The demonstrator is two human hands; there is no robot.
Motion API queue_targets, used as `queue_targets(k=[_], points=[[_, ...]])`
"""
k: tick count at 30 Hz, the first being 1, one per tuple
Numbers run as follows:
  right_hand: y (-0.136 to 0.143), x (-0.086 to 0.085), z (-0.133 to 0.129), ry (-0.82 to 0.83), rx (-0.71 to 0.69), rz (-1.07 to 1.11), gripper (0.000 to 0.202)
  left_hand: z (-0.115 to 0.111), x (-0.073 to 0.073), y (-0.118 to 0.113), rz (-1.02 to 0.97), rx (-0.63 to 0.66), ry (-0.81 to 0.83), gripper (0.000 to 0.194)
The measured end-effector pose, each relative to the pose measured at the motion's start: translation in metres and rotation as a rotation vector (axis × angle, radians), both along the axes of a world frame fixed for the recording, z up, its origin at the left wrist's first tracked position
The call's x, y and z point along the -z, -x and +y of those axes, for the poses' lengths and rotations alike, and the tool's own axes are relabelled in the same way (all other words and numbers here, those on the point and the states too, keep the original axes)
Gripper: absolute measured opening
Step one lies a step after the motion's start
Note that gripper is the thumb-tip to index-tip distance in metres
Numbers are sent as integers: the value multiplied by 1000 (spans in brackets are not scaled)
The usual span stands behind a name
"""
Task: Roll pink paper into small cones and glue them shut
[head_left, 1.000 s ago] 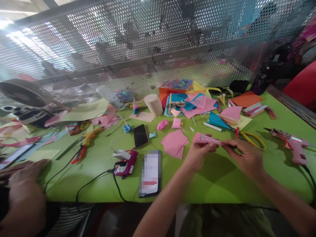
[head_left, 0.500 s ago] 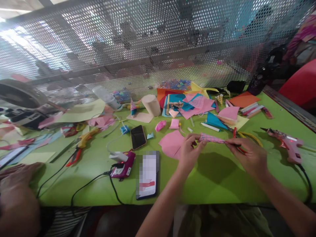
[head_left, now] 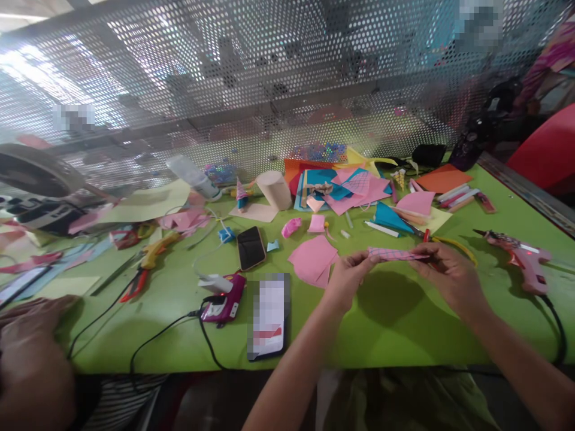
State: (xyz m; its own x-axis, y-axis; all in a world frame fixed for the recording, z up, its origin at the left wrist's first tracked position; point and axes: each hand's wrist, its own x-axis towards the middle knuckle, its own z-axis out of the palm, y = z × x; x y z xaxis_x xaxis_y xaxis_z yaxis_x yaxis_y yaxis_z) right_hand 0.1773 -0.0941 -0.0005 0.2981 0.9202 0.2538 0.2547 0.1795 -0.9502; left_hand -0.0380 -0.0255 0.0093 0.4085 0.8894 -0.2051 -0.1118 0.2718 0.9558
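Between my two hands, above the green table [head_left: 314, 335], is a rolled piece of pink paper [head_left: 392, 254] with a blue grid pattern. My left hand [head_left: 349, 276] pinches its left end with thumb and fingers. At the narrower right end, my right hand [head_left: 449, 276] grips it with closed fingertips. Pink paper pieces [head_left: 313, 259] with rounded edges lie flat just left of my left hand. Behind my right hand, scissors with red handles [head_left: 426, 236] are partly covered. A blue paper cone [head_left: 390, 218] and a white marker [head_left: 381, 230] rest beyond the roll.
A pink glue gun [head_left: 523, 257] lies at the right, its cord trailing off the front edge. Two phones [head_left: 251, 248] and a purple power adapter [head_left: 223, 302] lie left of centre. Another person's hand [head_left: 36, 323] rests at far left. A perforated metal screen [head_left: 251, 90] stands behind.
My right hand has shifted slightly along the rolled paper, its fingers changing their hold at the right end. The roll has turned a little, and my left hand still pinches it.
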Motion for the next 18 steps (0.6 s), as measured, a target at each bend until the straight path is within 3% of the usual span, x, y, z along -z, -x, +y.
queue_targets(k=[7, 14, 18], points=[[8, 1, 4, 112, -16, 185, 52, -7, 7, -12, -23, -5, 16, 54], [9, 3, 5, 89, 28, 146, 49, -13, 5, -17, 9, -69, -48, 52], [-8, -4, -2, 40, 43, 89, 45, -8, 4, -14, 1, -152, -17, 54]])
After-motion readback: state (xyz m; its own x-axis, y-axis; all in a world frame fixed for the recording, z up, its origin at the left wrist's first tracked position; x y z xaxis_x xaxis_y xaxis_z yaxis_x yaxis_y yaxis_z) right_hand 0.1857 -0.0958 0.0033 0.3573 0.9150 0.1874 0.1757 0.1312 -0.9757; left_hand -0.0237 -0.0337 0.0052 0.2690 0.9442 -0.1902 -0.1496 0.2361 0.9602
